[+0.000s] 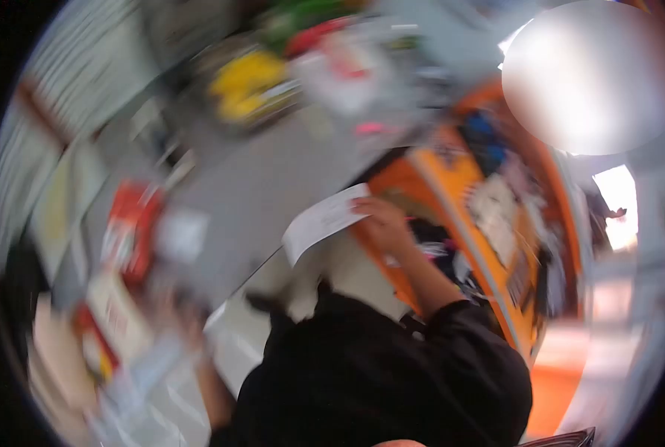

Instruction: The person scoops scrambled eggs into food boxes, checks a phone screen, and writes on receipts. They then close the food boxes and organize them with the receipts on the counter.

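My right hand (386, 226) pinches one end of a white slip of paper (325, 220), which bends down to the left beside the grey table's edge. My left hand (180, 316) is smeared by motion, low on the left. It is nearest a pale box (118, 309) and a red packet (133, 223). Whether its fingers hold anything cannot be made out. A small whitish square (183, 235) lies on the table just beyond that hand.
Across the grey table (250, 186) sit a yellow item (249, 83) and a white plastic bag (340, 71), both blurred. An orange shelf unit (452, 194) with clothes-like items stands against the table's right side. White cabinet doors (86, 67) are at upper left.
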`<act>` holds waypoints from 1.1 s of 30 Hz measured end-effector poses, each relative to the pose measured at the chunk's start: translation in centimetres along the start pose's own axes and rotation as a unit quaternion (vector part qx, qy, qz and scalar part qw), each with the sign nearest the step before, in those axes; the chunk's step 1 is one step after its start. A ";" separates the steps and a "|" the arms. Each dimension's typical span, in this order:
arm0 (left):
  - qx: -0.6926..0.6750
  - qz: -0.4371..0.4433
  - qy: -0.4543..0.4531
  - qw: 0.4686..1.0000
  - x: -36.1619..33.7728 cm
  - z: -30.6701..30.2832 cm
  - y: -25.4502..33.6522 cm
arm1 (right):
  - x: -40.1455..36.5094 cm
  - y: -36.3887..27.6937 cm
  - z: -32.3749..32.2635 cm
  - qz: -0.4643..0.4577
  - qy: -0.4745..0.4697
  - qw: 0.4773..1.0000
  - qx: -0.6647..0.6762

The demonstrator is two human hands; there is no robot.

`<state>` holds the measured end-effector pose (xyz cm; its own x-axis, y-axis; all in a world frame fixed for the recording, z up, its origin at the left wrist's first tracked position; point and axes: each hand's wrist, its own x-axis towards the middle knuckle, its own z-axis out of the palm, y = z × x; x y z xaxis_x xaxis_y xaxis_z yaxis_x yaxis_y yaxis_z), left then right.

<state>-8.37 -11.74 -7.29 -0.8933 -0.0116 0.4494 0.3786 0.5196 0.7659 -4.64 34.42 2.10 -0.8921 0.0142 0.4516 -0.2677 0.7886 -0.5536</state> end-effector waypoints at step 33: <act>0.164 0.401 -0.084 0.898 -2.8 53.7 52.5 | -52.8 35.3 -100.8 0.257 0.638 0.715 -0.122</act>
<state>1.01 61.50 6.96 -0.4005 0.5931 0.6985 0.8489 0.5271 0.0392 69.71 123.44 29.27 0.2511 0.7685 0.5885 0.1862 0.5582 -0.8085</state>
